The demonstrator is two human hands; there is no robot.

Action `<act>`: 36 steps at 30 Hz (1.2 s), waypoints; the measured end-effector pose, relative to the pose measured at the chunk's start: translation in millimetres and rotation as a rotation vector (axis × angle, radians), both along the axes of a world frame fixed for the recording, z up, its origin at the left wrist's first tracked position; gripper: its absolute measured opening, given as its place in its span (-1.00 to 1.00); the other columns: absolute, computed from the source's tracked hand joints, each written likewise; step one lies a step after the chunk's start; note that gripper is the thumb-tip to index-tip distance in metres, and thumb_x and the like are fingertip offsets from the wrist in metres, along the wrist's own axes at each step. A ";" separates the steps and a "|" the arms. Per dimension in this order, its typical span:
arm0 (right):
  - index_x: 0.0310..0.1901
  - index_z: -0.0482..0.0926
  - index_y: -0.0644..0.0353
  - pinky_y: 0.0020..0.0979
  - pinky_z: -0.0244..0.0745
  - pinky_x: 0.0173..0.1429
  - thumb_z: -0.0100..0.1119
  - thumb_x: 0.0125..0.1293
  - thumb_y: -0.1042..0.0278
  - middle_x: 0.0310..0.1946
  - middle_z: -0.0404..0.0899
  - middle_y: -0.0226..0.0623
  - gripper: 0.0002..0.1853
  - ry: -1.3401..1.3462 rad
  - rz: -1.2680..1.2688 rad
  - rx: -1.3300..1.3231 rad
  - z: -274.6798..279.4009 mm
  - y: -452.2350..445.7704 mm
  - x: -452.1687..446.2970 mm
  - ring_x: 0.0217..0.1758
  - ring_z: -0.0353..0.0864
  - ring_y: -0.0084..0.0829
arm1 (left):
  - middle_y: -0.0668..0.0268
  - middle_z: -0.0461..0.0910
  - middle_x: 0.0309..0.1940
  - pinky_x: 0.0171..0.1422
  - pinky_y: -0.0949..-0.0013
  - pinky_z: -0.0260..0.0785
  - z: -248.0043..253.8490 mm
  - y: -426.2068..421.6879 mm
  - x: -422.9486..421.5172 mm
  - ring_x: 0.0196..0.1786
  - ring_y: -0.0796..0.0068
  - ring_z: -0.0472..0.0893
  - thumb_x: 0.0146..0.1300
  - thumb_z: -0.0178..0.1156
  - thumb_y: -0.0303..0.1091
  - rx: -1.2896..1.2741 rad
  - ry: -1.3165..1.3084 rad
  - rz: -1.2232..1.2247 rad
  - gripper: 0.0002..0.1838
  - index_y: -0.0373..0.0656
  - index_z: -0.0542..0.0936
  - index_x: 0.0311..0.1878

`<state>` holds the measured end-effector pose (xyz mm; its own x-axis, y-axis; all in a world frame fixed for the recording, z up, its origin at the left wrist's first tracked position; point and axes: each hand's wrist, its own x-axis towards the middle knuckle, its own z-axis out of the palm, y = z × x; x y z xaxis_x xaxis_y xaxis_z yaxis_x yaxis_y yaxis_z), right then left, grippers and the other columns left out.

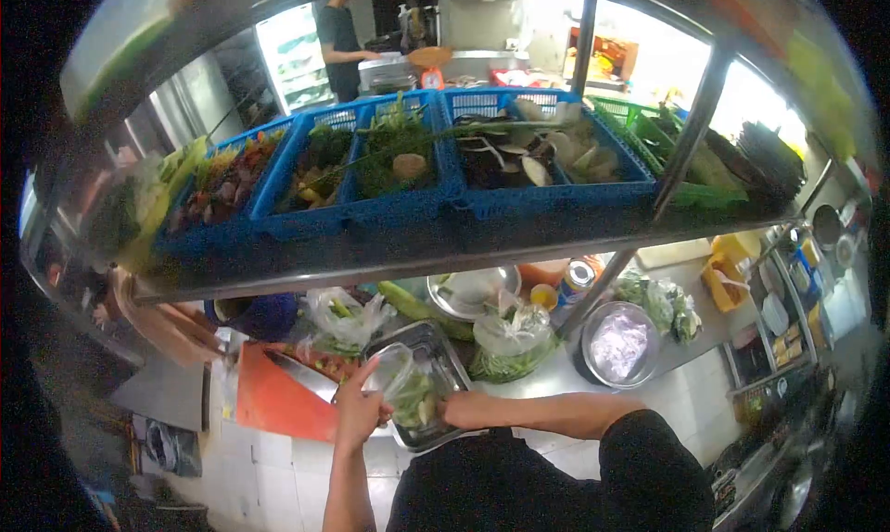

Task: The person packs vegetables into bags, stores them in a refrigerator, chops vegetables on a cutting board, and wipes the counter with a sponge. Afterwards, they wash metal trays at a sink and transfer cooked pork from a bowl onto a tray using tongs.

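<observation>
Two bare hands at the near edge of a steel counter (528, 388). Left hand (357, 406): fingers closed on the side of a clear plastic bag (389, 367), which is held with its mouth toward the shelf. Right hand (455, 410): fingers curled low at the bag's other side, next to cut green vegetables (417, 408); whether anything is gripped there cannot be told, the fingertips being small and partly hidden. Bag and vegetables are placed over a rectangular metal tray (455, 358), by which they are framed on the far and right sides. To the left of the tray, a red-orange board (278, 404) is laid. Beyond the tray are set a knotted bag of greens (345, 317), a long green gourd (422, 311) and a round steel dish (475, 307). To the right are found a bag of green beans (513, 354), a steel bowl (588, 363) in which crumpled silvery material is contained, and a yellow basket (726, 285). Above the counter, a shelf (436, 271) is lined with blue baskets (547, 198), in which leafy greens (399, 138) and sliced vegetables are held, and with a green basket (709, 195). In the background, an orange scale (431, 78) is seen near a standing person (341, 41) in dark clothing.
</observation>
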<state>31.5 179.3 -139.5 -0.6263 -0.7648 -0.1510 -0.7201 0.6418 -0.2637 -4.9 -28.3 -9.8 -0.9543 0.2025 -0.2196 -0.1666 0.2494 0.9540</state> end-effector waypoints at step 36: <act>0.13 0.35 0.16 -0.17 0.38 0.00 0.23 -0.14 0.08 -0.20 0.52 0.02 -0.28 0.082 -0.013 -0.113 244.2 -63.9 -105.0 -0.07 0.50 -0.08 | 0.28 0.58 -0.17 0.02 0.44 0.29 -42.7 21.2 -32.4 -0.04 0.56 0.46 0.05 0.25 -0.33 0.018 0.333 -0.134 -0.71 -0.21 0.60 -0.14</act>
<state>-73.5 115.4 104.6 -0.6431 -0.7657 -0.0120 -0.7341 0.6208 -0.2751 -37.3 -7.1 -52.4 -0.9375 0.3321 0.1038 0.1873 0.2303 0.9549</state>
